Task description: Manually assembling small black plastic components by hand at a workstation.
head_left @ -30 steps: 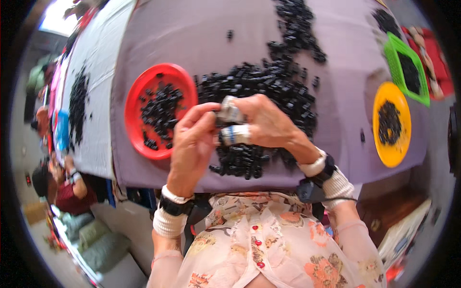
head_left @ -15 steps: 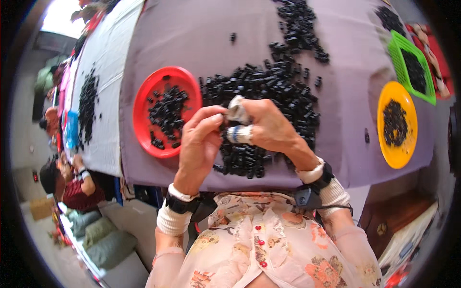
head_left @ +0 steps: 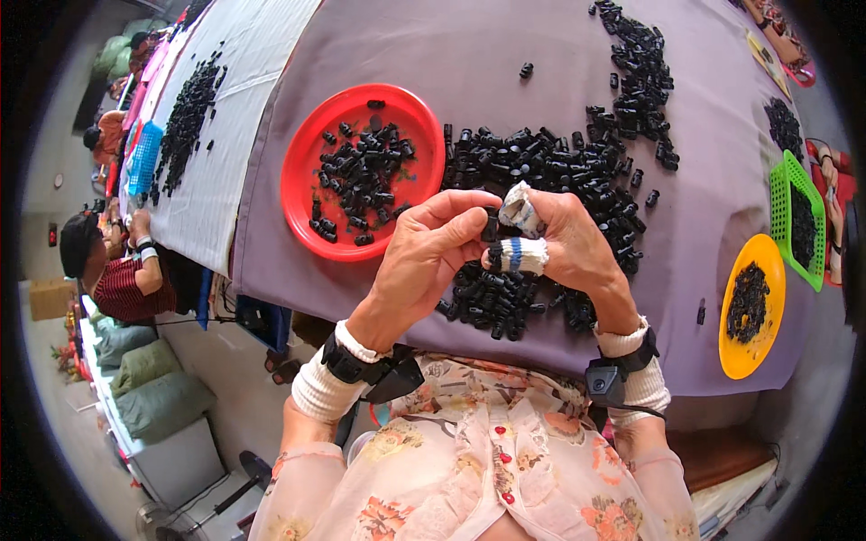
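Observation:
My left hand pinches a small black plastic cylinder between thumb and forefinger. My right hand meets it from the other side, with white cloth covers on the thumb and a finger. Those covered fingertips are bent close around the piece; whether they grip it too is hard to see. Both hands are over the near part of a large heap of similar black plastic pieces. Left of the heap stands a red plate with more black pieces in it, close to my left hand.
A purple cloth covers the table. Toward the right stand a yellow plate and a green basket, both with dark bits. A single black piece lies beside the yellow plate. At the left, a person sits by a white-covered table.
The view has turned, shifting the plates and heap within the picture. My hands remain together over the heap, and the black cylinder now shows more clearly between the fingers.

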A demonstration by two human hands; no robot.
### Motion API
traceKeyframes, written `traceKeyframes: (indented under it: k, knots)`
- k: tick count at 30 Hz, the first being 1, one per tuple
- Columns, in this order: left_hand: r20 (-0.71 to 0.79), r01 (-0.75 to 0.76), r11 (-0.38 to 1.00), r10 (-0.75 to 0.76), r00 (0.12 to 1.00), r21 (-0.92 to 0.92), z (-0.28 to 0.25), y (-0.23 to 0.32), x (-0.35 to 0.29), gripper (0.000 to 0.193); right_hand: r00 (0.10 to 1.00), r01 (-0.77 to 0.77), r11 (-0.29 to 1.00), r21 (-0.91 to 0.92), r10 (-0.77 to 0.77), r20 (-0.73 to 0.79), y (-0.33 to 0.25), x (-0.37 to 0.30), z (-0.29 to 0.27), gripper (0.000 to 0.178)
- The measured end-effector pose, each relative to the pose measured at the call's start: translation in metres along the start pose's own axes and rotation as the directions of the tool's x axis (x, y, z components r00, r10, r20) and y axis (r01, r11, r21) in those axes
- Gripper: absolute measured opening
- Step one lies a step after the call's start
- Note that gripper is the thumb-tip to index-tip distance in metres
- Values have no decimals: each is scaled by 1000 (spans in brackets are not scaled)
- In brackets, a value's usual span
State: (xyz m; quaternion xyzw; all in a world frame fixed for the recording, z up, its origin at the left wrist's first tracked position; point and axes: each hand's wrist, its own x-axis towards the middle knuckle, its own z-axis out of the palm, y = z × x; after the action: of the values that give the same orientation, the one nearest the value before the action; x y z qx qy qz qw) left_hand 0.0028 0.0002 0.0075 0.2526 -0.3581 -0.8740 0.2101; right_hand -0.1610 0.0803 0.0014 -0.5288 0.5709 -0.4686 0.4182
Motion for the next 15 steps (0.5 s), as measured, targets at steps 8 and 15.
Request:
traceKeyframes:
  k: [8, 15]
  knots:
    - [-7, -5, 1000, 5, 1000, 5, 0, 1, 0, 21, 997, 58, 992, -116, -51, 62, -1, 9, 2, 36]
    - [6, -15, 1000, 15, 1000, 14, -3, 1, -1, 22, 996, 47, 992, -116, -38, 75, -4, 10, 3, 35]
